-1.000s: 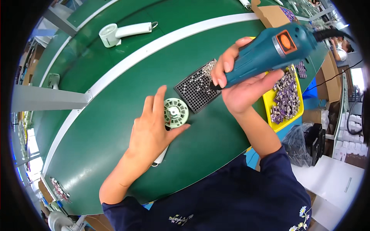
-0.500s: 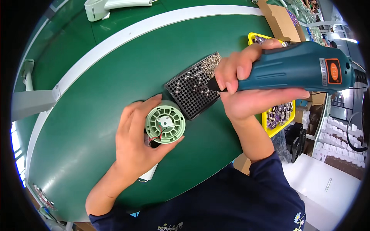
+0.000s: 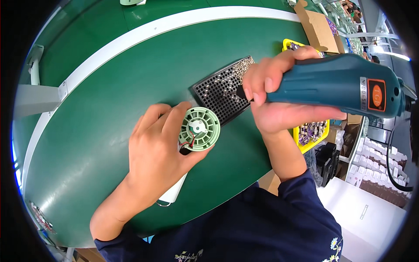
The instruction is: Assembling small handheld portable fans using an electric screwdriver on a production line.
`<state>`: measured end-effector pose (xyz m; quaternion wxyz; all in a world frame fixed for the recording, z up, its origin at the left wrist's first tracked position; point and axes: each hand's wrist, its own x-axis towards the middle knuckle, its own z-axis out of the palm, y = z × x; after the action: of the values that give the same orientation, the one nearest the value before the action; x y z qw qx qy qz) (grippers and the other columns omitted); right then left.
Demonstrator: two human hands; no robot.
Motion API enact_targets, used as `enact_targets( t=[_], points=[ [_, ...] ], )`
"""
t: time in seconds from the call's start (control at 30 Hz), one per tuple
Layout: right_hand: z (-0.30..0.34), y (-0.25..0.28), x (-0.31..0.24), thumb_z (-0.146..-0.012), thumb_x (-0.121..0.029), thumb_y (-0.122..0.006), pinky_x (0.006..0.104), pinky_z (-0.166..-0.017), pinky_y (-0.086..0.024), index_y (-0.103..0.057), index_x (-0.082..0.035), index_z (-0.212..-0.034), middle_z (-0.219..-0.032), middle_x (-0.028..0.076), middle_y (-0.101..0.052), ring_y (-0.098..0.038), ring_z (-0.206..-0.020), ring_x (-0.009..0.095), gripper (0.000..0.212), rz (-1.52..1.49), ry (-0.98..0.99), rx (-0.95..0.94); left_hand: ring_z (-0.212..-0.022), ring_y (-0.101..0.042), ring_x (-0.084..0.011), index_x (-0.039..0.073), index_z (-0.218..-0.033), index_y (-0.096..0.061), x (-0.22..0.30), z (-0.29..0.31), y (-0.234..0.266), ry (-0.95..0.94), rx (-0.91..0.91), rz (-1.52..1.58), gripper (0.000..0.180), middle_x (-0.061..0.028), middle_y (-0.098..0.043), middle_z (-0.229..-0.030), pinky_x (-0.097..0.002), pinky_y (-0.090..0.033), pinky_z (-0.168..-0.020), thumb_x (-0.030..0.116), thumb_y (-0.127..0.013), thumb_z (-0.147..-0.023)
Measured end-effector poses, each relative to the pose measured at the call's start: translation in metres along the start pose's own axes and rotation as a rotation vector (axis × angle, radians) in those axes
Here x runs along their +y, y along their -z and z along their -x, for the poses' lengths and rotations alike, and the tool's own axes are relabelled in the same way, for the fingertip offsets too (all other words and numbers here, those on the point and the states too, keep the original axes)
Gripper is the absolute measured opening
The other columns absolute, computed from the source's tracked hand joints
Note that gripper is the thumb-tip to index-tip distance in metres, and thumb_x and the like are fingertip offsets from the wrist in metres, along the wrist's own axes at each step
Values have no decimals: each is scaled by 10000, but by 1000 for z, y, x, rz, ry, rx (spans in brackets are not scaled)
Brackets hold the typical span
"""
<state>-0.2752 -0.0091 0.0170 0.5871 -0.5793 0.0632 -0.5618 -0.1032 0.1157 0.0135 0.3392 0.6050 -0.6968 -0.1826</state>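
My left hand (image 3: 152, 137) is wrapped round a small handheld fan, its open round light-green housing (image 3: 214, 137) facing up. A white motor hub sits in the middle of the housing, with red and black wires beside it. The fan's white handle (image 3: 174, 192) comes out below my palm and has a metal ring at its end. In my right hand (image 3: 273, 115) is a teal electric screwdriver (image 3: 323, 83), held level. Its dark nose points left over a black perforated tray (image 3: 218, 102) of small screws, and my fingers partly hide the tip.
Yellow bins (image 3: 326, 136) of small metal and purple parts stand right of the tray, partly behind my right arm. An open cardboard box (image 3: 315, 27) is at the far right. A white raised rim (image 3: 174, 24) curves along the green table's (image 3: 100, 131) far side.
My left hand and the fan have shifted right and away from me, slightly closer to the tray. The whole view has shifted a little. The screwdriver stays over the tray, tilted slightly differently.
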Motion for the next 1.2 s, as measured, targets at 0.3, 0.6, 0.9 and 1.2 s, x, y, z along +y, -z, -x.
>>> enact_targets(
  t=[0.3,0.6,0.9,1.2],
  points=[
    [-25,-40,-54,-840,-740,-509,275,-463,-408,-420,-114,-1295,-867,27,-526,-478,-521,125,779,-168,10,-162,-892,-607,-259,9,-1078,-609,-1,4,3,-4,21,3,576,-95,-657,-820,-376,-516,-687,206,-862,-599],
    [-24,-61,-39,-777,-828,-469,307,-461,-405,-378,-108,-1340,-873,27,-540,-449,-502,138,918,-151,-23,-114,-787,-622,-303,29,-1108,-622,-2,5,-1,-14,44,19,588,-132,-608,-921,-394,-511,-652,206,-876,-608],
    [-17,-62,-39,-726,-916,-328,294,-403,-364,-454,-113,-1305,-793,13,-508,-421,-470,127,998,144,-58,-6,-798,-633,-303,32,-1107,-621,-3,6,0,-1,33,34,587,-135,-616,-923,-396,-523,-662,209,-875,-608],
    [-12,-64,-35,-723,-924,-300,277,-396,-358,-472,-126,-1276,-758,2,-493,-411,-453,117,986,241,-62,64,-864,-628,-291,46,-1092,-622,-7,6,-2,-11,30,43,562,-116,-649,-889,-403,-520,-698,215,-868,-616]
  ],
)
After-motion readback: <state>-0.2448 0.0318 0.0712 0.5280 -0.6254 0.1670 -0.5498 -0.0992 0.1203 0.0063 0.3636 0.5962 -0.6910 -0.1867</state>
